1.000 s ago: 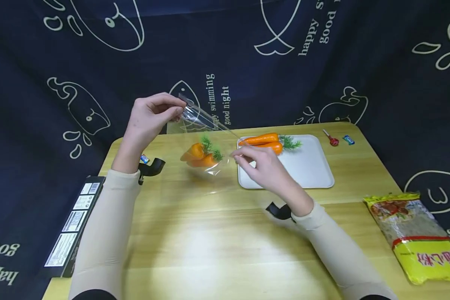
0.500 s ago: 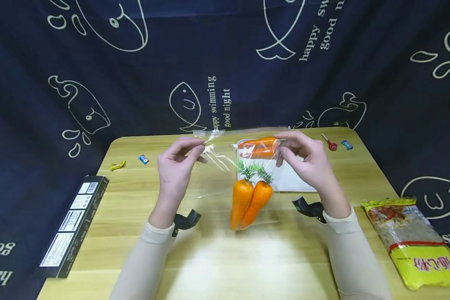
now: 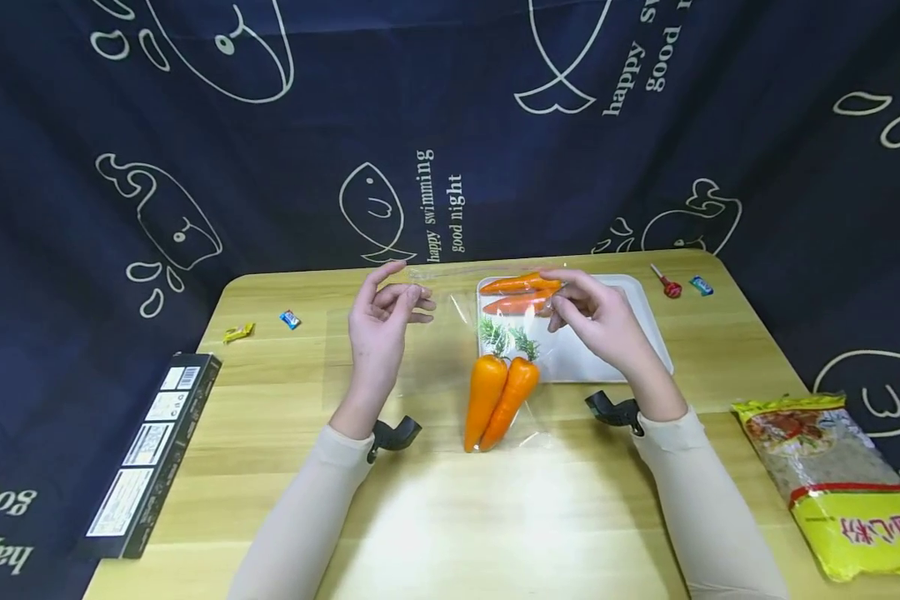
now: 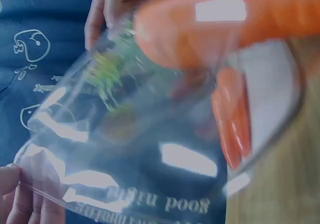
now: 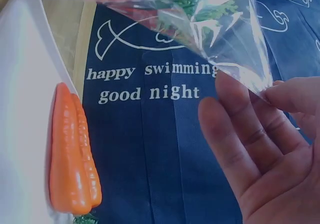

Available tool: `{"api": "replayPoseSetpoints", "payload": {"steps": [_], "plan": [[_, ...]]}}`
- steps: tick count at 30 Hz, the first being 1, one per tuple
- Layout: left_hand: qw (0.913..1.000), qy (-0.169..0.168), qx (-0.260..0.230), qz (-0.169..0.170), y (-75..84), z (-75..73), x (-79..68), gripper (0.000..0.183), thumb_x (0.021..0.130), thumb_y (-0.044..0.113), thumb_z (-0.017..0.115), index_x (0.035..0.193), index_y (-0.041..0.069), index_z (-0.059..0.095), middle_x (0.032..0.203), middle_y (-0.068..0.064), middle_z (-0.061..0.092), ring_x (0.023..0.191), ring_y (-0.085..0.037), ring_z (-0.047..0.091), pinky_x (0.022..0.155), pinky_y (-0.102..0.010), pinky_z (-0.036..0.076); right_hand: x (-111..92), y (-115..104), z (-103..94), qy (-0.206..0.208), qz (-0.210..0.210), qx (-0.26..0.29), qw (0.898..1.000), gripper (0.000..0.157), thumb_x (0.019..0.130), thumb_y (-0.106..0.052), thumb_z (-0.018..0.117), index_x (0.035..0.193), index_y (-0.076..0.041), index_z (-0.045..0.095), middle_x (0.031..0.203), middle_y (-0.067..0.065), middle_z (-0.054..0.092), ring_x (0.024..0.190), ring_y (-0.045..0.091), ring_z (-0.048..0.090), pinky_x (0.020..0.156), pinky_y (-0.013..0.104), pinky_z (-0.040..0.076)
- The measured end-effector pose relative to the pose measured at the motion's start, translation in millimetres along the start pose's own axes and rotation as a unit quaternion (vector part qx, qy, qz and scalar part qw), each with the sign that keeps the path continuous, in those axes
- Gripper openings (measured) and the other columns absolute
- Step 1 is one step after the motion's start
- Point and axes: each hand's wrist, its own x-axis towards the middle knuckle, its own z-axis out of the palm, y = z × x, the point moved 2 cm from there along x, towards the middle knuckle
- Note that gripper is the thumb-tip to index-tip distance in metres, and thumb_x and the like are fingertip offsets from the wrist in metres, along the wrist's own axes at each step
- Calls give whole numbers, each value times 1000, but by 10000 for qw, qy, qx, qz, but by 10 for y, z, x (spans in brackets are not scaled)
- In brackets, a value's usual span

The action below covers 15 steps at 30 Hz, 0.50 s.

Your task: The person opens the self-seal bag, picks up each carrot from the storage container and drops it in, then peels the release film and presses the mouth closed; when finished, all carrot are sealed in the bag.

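So — glossy clear plastic bag (image 4: 187,160), smooth tapered carrots (image 3: 487,396) inside, left hand (image 3: 381,329), right hand (image 3: 603,321) — fingers pinching its rim

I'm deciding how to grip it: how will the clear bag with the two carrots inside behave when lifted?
The clear bag is probably floppy, since it looks thin and creased. It may hang bottom-heavy, with the two carrots low inside. Its shine suggests it could slip.
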Motion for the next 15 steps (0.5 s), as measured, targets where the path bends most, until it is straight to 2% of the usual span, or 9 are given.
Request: {"api": "replayPoseSetpoints", "payload": {"steps": [4, 7, 13, 15], "plan": [[9984, 79, -142, -548, 30, 56, 41, 31, 91, 21, 74, 117, 5, 66, 96, -10, 77, 84, -27, 75, 75, -41, 63, 18, 54, -33, 16, 163, -108, 9998, 40, 100, -5, 57, 137, -20, 58, 86, 10, 73, 66, 13, 67, 70, 19, 57], [9968, 58, -150, -788, 43, 82, 55, 30, 90, 24, 75, 108, 0, 70, 97, -11, 78, 87, -29, 76, 78, -41, 63, 19, 94, -54, 53, 256, -167, 9995, 39, 100, -2, 56, 136, -16, 59, 86, 15, 72, 65, 9, 65, 68, 20, 58], [9977, -47, -104, -675, 61, 141, 69, 27, 92, 23, 74, 106, 1, 72, 97, -12, 78, 87, -29, 76, 78, -43, 63, 31, 119, -102, -7, 299, -313, 9991, 38, 100, -7, 57, 137, -20, 60, 88, 10, 74, 67, 14, 68, 67, 21, 59], [9982, -84, -93, -586, 65, 166, 72, 26, 92, 23, 73, 105, 0, 72, 97, -12, 78, 86, -29, 76, 77, -43, 63, 42, 95, -134, 17, 225, -623, 9978, 36, 100, -11, 58, 135, -21, 61, 88, 8, 75, 66, 14, 67, 63, 19, 57]]}}
